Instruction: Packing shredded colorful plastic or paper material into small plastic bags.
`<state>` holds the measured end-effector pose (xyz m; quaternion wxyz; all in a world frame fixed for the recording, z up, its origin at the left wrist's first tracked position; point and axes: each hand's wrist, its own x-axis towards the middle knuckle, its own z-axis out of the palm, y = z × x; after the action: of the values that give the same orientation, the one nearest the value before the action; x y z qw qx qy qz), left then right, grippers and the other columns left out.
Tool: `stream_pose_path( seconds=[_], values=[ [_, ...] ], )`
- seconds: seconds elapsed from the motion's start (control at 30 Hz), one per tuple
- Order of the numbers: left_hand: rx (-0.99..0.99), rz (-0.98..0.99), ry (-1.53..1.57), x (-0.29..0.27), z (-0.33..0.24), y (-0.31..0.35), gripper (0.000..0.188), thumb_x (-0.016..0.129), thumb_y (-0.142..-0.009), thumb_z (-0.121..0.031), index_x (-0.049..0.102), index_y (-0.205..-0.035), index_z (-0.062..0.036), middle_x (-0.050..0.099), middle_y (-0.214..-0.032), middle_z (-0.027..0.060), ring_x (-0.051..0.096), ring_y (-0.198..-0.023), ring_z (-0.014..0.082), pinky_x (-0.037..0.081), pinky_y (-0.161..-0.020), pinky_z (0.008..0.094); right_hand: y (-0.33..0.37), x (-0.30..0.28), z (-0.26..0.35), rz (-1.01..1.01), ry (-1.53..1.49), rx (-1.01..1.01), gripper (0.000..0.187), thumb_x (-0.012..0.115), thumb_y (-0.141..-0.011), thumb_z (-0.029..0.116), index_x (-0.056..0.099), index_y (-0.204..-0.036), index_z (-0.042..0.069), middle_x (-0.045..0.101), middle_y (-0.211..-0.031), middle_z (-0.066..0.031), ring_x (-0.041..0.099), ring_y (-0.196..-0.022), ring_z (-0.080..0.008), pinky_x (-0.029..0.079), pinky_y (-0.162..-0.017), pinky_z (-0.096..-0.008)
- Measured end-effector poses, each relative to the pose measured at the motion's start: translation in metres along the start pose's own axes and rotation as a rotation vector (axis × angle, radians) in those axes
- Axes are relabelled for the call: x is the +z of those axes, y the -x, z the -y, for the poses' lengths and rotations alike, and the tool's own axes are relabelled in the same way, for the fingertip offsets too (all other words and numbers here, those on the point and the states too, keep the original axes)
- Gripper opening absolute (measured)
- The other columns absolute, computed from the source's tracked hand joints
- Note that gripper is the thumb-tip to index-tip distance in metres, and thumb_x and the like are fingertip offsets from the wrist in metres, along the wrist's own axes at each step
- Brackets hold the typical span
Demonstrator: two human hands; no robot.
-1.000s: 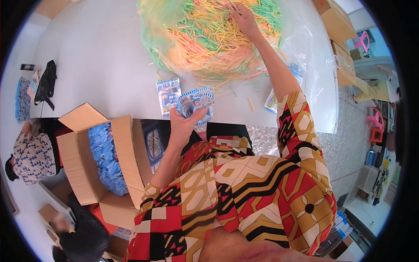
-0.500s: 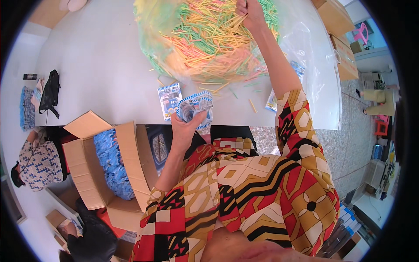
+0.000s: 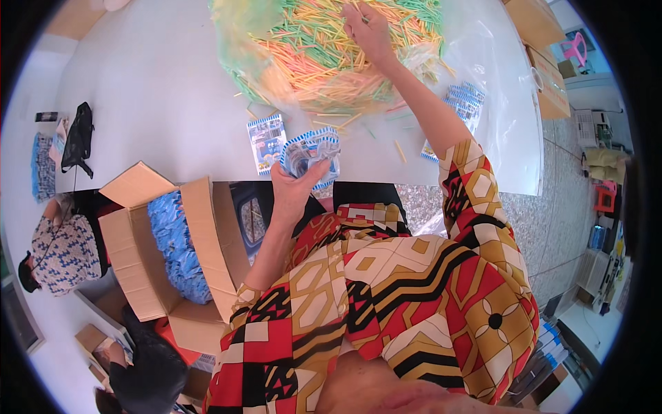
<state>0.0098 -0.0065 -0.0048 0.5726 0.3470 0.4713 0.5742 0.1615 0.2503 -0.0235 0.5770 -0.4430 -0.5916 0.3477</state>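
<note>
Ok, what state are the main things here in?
Held packet, mouth open, gripped by left hand
Flat packet, lying on the table
Big plastic bag, spread open
Sticks, loose, heaped in the bag, a few on the table
Cardboard box, flaps open, blue packets inside
Right hand, over the sticks; grip unclear

Left hand (image 3: 295, 185) gripping packet (image 3: 312, 153), right hand (image 3: 367, 29) among coloured sticks (image 3: 324, 69)

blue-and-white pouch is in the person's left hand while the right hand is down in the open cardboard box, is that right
Not quite: the right hand is not in the open cardboard box. The head view shows it at the pile of thin yellow, green and pink sticks. The blue-and-white pouch is indeed in the left hand.
</note>
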Motion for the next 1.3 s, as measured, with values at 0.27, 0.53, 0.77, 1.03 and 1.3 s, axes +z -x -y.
stream_pose_path(
  seconds=[0.27, 0.53, 0.77, 1.03, 1.3],
  values=[
    [0.014, -0.008, 0.01, -0.001, 0.002, 0.006, 0.023, 0.069, -0.076, -0.002, 0.063, -0.098, 0.0008, 0.066, -0.09, 0.0034, 0.059, -0.076, 0.0072, 0.048, -0.072, 0.0235, 0.005, -0.01, 0.003, 0.012, -0.119, -0.057, 0.026, 0.049, -0.094, 0.027, 0.052, -0.076, 0.008, 0.044, -0.053, 0.0026, 0.04, -0.045, -0.0068, 0.032, -0.043, -0.0233],
    [0.003, 0.005, 0.027, 0.007, -0.001, 0.005, 0.023, 0.069, -0.075, -0.001, 0.063, -0.097, 0.0021, 0.066, -0.09, 0.0059, 0.061, -0.078, 0.0096, 0.05, -0.074, 0.0254, 0.069, -0.07, 0.024, 0.14, -0.202, -0.115, 0.016, 0.05, -0.09, 0.014, 0.059, -0.09, 0.0, 0.058, -0.069, -0.0135, 0.058, -0.059, -0.0202, 0.044, -0.055, -0.0285],
    [0.016, 0.048, -0.038, 0.01, 0.008, 0.006, 0.021, 0.069, -0.077, -0.003, 0.065, -0.097, 0.0005, 0.066, -0.087, 0.0029, 0.059, -0.075, 0.0064, 0.049, -0.07, 0.0225, 0.175, -0.065, 0.02, 0.248, 0.19, -0.369, 0.013, 0.064, -0.082, 0.014, 0.059, -0.08, 0.002, 0.054, -0.061, -0.0115, 0.053, -0.05, -0.0247, 0.042, -0.047, -0.0303],
    [0.01, 0.05, -0.07, 0.017, 0.009, 0.012, 0.019, 0.069, -0.077, -0.004, 0.065, -0.096, 0.0009, 0.066, -0.083, 0.0022, 0.059, -0.072, 0.0059, 0.049, -0.067, 0.0218, 0.19, -0.072, 0.02, 0.371, 0.274, -0.269, 0.011, 0.063, -0.082, 0.011, 0.059, -0.08, 0.002, 0.054, -0.062, -0.0107, 0.053, -0.05, -0.0179, 0.041, -0.048, -0.0286],
    [-0.004, 0.102, -0.144, 0.018, 0.013, 0.01, 0.016, 0.07, -0.077, -0.006, 0.067, -0.091, -0.0002, 0.066, -0.079, 0.0005, 0.055, -0.068, 0.0036, 0.046, -0.061, 0.0203, 0.139, -0.072, 0.014, 0.074, -0.406, 0.28, 0.024, 0.048, -0.094, 0.025, 0.056, -0.081, 0.007, 0.046, -0.055, 0.0005, 0.037, -0.042, -0.0092, 0.028, -0.042, -0.0225]
  ],
)
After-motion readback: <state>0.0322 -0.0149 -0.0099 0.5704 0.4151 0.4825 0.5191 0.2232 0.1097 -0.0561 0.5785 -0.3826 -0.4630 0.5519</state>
